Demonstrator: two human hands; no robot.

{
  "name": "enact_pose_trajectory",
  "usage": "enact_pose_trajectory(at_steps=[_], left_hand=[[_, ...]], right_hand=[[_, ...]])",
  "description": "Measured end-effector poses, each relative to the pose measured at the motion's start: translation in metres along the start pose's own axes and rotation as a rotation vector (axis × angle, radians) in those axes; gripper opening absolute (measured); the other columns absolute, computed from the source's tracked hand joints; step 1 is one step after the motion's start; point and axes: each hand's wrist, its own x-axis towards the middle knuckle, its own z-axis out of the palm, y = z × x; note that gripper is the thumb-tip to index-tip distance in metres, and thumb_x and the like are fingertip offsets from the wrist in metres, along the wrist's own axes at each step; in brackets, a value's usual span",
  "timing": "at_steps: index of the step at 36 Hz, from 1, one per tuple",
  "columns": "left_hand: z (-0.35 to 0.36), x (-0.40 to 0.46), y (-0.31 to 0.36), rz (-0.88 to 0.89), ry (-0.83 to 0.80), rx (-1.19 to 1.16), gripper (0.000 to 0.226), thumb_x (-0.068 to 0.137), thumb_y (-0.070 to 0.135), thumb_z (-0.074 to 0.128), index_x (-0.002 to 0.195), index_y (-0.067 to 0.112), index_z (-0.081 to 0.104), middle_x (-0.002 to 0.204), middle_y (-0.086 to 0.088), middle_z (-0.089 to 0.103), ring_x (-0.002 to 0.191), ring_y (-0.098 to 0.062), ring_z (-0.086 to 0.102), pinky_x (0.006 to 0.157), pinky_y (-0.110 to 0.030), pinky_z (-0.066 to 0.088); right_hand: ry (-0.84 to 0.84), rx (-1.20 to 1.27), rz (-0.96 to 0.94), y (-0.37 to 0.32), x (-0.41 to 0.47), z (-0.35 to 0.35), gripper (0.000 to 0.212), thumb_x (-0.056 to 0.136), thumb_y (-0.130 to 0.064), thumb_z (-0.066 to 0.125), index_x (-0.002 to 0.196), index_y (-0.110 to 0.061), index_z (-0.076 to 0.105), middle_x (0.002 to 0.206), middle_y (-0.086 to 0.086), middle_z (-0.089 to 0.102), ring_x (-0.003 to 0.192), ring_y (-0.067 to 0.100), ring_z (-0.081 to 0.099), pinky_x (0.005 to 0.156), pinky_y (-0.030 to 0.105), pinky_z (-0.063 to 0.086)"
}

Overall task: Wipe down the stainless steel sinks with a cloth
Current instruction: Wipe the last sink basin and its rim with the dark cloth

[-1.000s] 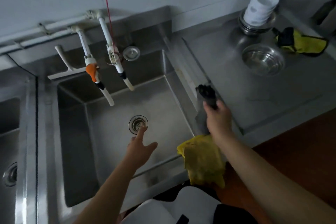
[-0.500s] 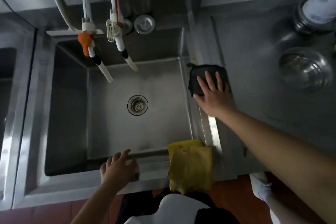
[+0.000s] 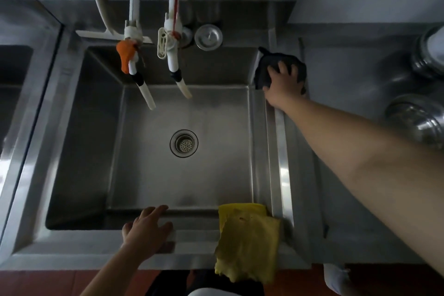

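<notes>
A deep stainless steel sink fills the middle of the view, with a round drain in its floor. My right hand presses a black cloth flat on the far right corner of the sink's rim, fingers spread over it. My left hand rests on the near rim with fingers relaxed and holds nothing. A yellow cloth hangs over the near right corner of the rim.
Two white taps, one with an orange handle, hang over the sink's back. A metal drain plug and a white squeegee lie on the back ledge. Steel bowls stand on the right counter. A second sink lies left.
My right hand has slid the black cloth along the right rim toward the back corner. My left hand has settled on the near rim. The view has shifted to look straight down.
</notes>
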Motion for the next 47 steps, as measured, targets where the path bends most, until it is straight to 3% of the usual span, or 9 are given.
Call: enact_pose_trajectory(at_steps=[8,14,21,24,26,31,34,40,47], left_hand=[[-0.004,-0.004,-0.001,0.061,-0.003,0.046,0.046,0.098,0.053,0.047,0.143,0.048,0.040,0.150,0.008,0.043,0.135,-0.017,0.046,0.113,-0.042,0.029],[-0.014,-0.012,-0.013,0.113,0.052,-0.093,0.051,0.094,0.044,0.059,0.143,0.039,0.046,0.150,-0.005,0.044,0.132,-0.030,0.047,0.108,-0.048,0.041],[-0.015,-0.042,-0.071,0.097,0.293,-0.041,0.060,0.097,0.045,0.047,0.153,0.039,0.028,0.163,-0.003,0.026,0.150,-0.028,0.018,0.122,-0.050,0.013],[-0.007,-0.052,-0.105,0.110,0.390,-0.108,0.058,0.101,0.049,0.039,0.156,0.036,0.023,0.165,-0.006,0.018,0.153,-0.029,0.009,0.123,-0.052,0.008],[0.000,-0.057,-0.130,0.116,0.427,-0.155,0.058,0.102,0.051,0.036,0.156,0.037,0.021,0.166,-0.005,0.013,0.153,-0.028,0.006,0.123,-0.051,0.006],[0.025,-0.071,-0.195,0.103,0.442,-0.101,0.066,0.099,0.049,0.041,0.157,0.036,0.014,0.168,-0.001,0.002,0.154,-0.022,-0.005,0.123,-0.051,-0.002],[0.038,-0.081,-0.222,0.125,0.458,-0.044,0.076,0.096,0.050,0.044,0.158,0.038,0.002,0.168,-0.001,-0.008,0.154,-0.026,-0.012,0.123,-0.049,-0.006],[0.054,-0.101,-0.253,0.071,0.443,-0.166,0.083,0.095,0.043,0.052,0.157,0.039,-0.003,0.168,0.000,-0.009,0.154,-0.027,-0.010,0.123,-0.050,-0.001],[0.074,-0.128,-0.294,-0.014,0.401,-0.320,0.084,0.092,0.036,0.057,0.156,0.043,0.003,0.168,-0.001,-0.005,0.154,-0.030,-0.002,0.124,-0.048,0.007]], right_hand=[[-0.014,-0.040,-0.031,0.025,-0.116,0.041,0.068,0.097,-0.043,0.050,0.157,-0.029,0.020,0.166,-0.002,0.006,0.150,0.036,0.001,0.115,0.061,0.025],[-0.004,-0.047,-0.015,0.043,-0.217,0.082,0.063,0.098,-0.026,0.052,0.156,-0.026,0.027,0.165,0.002,0.014,0.145,0.040,0.014,0.111,0.056,0.033],[0.081,0.158,0.060,0.057,-0.285,0.112,0.045,0.101,-0.016,0.043,0.146,-0.021,0.049,0.157,0.005,0.035,0.139,0.039,0.029,0.111,0.048,0.038],[0.274,0.397,0.125,0.044,-0.304,0.103,0.039,0.098,-0.010,0.046,0.134,-0.014,0.060,0.137,0.014,0.059,0.120,0.037,0.056,0.093,0.034,0.046],[0.385,0.510,0.163,0.027,-0.320,0.091,0.036,0.098,-0.011,0.047,0.132,-0.016,0.060,0.127,0.014,0.065,0.111,0.035,0.061,0.084,0.029,0.042],[0.516,0.544,-0.096,-0.044,-0.370,0.074,0.043,0.096,-0.005,0.050,0.136,-0.017,0.058,0.134,0.007,0.061,0.120,0.021,0.056,0.097,0.029,0.044],[0.381,0.481,-0.279,-0.094,-0.395,0.093,0.049,0.094,0.000,0.053,0.140,-0.017,0.055,0.145,0.006,0.054,0.135,0.024,0.048,0.116,0.040,0.037],[-0.121,0.086,-0.486,-0.178,-0.430,0.176,0.056,0.097,-0.011,0.044,0.147,-0.038,0.044,0.161,-0.010,0.031,0.152,0.017,0.019,0.122,0.049,0.007],[-0.099,-0.036,-0.499,-0.252,-0.445,0.215,0.054,0.103,-0.022,0.040,0.152,-0.041,0.033,0.166,-0.008,0.016,0.154,0.024,0.004,0.121,0.056,-0.001]])
